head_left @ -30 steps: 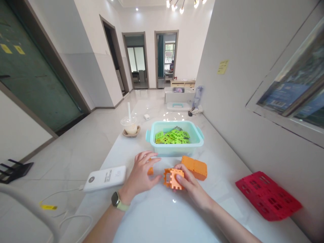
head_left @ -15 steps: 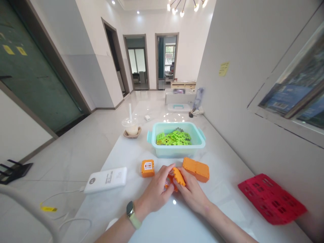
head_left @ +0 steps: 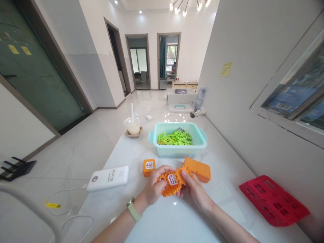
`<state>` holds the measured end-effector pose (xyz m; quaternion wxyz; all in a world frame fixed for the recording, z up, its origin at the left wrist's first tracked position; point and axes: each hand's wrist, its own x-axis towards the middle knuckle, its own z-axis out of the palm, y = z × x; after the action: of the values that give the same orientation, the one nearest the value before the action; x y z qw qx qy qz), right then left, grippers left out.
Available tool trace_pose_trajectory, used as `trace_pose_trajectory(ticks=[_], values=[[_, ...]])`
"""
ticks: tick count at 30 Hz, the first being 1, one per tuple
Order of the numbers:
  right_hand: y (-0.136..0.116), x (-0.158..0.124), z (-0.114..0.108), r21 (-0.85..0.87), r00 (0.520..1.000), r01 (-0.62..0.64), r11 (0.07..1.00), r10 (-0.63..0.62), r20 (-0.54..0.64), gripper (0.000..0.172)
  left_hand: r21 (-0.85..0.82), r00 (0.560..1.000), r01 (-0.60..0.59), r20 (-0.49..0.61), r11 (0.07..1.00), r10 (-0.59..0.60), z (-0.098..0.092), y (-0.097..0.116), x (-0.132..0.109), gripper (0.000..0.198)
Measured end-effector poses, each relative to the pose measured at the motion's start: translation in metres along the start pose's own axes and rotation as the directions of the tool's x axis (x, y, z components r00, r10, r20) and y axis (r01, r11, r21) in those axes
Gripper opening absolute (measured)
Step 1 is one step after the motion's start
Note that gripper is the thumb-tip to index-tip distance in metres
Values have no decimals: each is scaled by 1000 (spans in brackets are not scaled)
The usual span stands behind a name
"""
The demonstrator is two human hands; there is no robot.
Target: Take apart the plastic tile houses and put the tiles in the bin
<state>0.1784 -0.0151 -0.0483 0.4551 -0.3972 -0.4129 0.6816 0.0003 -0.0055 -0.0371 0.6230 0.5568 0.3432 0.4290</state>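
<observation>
Near the front edge of the white bench [head_left: 162, 224], the left hand [head_left: 153, 185] and right hand [head_left: 196, 192] clamp their fingers on a windowed orange plastic building panel [head_left: 168, 190], which touches a second orange panel [head_left: 198, 170] and looks light and stiff, safest held by its notched edges.

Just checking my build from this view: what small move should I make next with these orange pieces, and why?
Probably press the windowed panel firmly into the longer orange section where they meet. The left hand already grips the panel and the right hand sits at the join, so both seem well placed. The small windowed block can wait beside them.
</observation>
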Motion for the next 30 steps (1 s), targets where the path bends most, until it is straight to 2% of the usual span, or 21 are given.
trace_pose_trajectory(ticks=[2, 4, 6, 8, 9, 11, 14, 15, 17, 22, 24, 28, 30], values=[[-1, 1, -1, 89, 998, 7, 996, -2, -61, 39, 14, 998, -28, -59, 999, 29, -1, -1, 0, 37], [-3, 2, -4, 104, 995, 10, 995, 0, -98, 44, 81, 989, -73, -120, 994, 83, -4, -4, 1, 38], [-4, 2, -6, 77, 998, -37, 996, 41, -46, 46, 161, 974, -105, -183, 981, 134, -6, -8, 0, 39], [-4, 0, -4, 83, 990, -128, 988, 122, 76, 45, 259, 956, -120, -230, 958, 182, -5, -11, -1, 43], [-3, 0, -2, 99, 977, -174, 980, 160, 141, 46, 322, 952, -130, -223, 938, 209, -4, -12, -1, 46], [-1, -1, 4, 112, 955, -226, 968, 197, 221, 48, 444, 960, -168, -128, 880, 248, 0, -13, -2, 51], [5, 0, 9, 33, 971, -179, 983, 171, 167, 44, 508, 968, -244, 80, 826, 237, 6, -11, -2, 45], [6, 0, 9, -4, 978, -162, 987, 161, 135, 40, 490, 968, -249, 113, 835, 223, 7, -10, -2, 45], [6, 1, 6, -51, 982, -151, 987, 155, 111, 29, 432, 975, -223, 111, 874, 193, 8, -9, 0, 47], [-4, 0, -5, -26, 934, -239, 971, 238, 266, 30, 262, 993, -119, 43, 958, 112, -2, -7, 3, 47], [-7, -1, -6, 35, 920, -284, 958, 262, 290, 34, 167, 995, -95, 37, 981, 90, -5, -6, 4, 45], [-6, -2, -6, 240, 917, -356, 903, 288, 278, 39, -155, 999, -35, 2, 987, 36, -9, -4, 3, 53], [-3, -1, -4, 302, 903, -395, 868, 305, 302, 32, -136, 998, -66, -34, 988, 62, -7, -3, 0, 59]])
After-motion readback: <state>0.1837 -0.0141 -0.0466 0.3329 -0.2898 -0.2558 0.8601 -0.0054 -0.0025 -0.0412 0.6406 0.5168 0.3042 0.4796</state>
